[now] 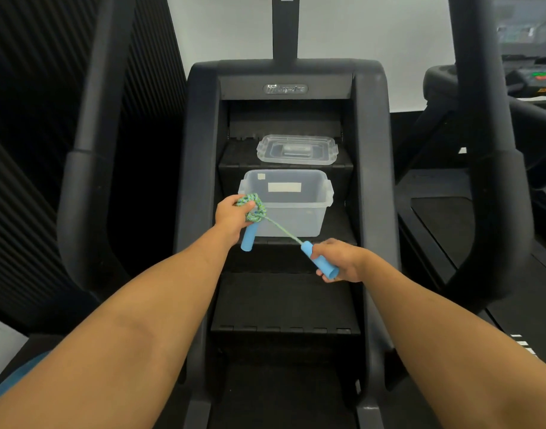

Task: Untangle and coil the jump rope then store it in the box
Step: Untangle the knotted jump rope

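My left hand (231, 215) grips a tight coil of green-blue jump rope (255, 207) together with one blue handle (248, 238), which sticks out below the fist. A short taut stretch of rope runs down to the right to the second blue handle (319, 259), which my right hand (341, 260) holds with its fingers curled round it. The clear plastic box (299, 212) stands open on a stair step just behind the coil. Both hands hover in front of the box, near its front left corner.
The box's clear lid (296, 149) lies on the step above. All of this sits on a black stair-climber machine (200, 125) with tall side rails left and right. Lower steps (281, 305) lie below my hands. A treadmill (451, 230) stands to the right.
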Action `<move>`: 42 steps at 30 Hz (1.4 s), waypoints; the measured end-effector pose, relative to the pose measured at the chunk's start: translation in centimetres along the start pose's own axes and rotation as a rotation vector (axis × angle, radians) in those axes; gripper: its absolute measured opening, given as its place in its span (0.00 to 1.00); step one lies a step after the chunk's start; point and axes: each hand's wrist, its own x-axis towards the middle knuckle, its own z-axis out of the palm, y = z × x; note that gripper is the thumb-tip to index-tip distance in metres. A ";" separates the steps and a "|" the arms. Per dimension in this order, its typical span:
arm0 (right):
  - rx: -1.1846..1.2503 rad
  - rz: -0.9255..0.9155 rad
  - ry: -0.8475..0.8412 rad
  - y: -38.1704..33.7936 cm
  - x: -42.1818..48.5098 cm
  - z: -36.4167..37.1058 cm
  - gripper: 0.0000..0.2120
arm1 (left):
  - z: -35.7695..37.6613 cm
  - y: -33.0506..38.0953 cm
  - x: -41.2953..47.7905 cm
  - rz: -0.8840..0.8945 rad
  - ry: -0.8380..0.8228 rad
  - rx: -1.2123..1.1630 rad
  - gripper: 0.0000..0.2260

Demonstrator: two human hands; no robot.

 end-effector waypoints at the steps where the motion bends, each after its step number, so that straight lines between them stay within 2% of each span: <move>1: 0.047 -0.061 0.025 -0.2 -0.1 -0.1 0.16 | 0.0 0.0 -0.1 0.006 0.001 0.002 0.14; 7: 0.493 -0.413 0.350 -1.4 0.6 -0.4 0.22 | -0.4 -0.8 -0.6 -0.064 -0.111 0.068 0.14; 9: 0.759 -0.439 0.345 -2.1 0.6 -0.3 0.19 | -0.2 -1.3 -0.9 -0.096 -0.158 0.103 0.14; 11: 0.970 -0.426 0.267 -3.0 0.2 0.2 0.18 | 0.1 -1.7 -1.0 -0.120 -0.204 0.095 0.11; 13: 1.101 -0.441 0.183 -3.7 -0.1 0.9 0.16 | 0.4 -1.9 -1.4 -0.130 -0.270 0.083 0.07; 15: 1.159 -0.450 0.149 -4.4 -0.2 1.6 0.16 | 0.7 -1.9 -1.7 -0.135 -0.330 0.087 0.09; 17: 1.101 -0.406 0.200 -4.6 -0.2 2.2 0.19 | 0.9 -2.0 -1.8 -0.142 -0.346 0.106 0.11; 21: 0.757 -0.380 0.276 -3.7 0.3 2.1 0.26 | 1.2 -1.8 -1.8 -0.151 -0.318 0.124 0.12; 25: 0.268 -0.488 0.232 -2.5 0.2 1.8 0.16 | 1.5 -1.2 -2.4 -0.158 -0.359 0.076 0.12; 29: 0.013 -0.508 0.141 -2.5 -0.6 2.7 0.16 | 2.2 -1.0 -3.2 -0.170 -0.399 0.037 0.12; 32: -0.167 -0.494 0.214 -2.8 -0.5 3.4 0.19 | 2.8 -1.1 -3.6 -0.156 -0.430 0.065 0.09; 38: -0.170 -0.474 0.303 -2.6 -0.5 2.5 0.22 | 3.4 -1.4 -3.0 -0.093 -0.460 0.107 0.11; 42: -0.168 -0.424 0.309 -2.9 0.0 1.8 0.30 | 3.6 -1.5 -2.6 -0.059 -0.491 0.171 0.13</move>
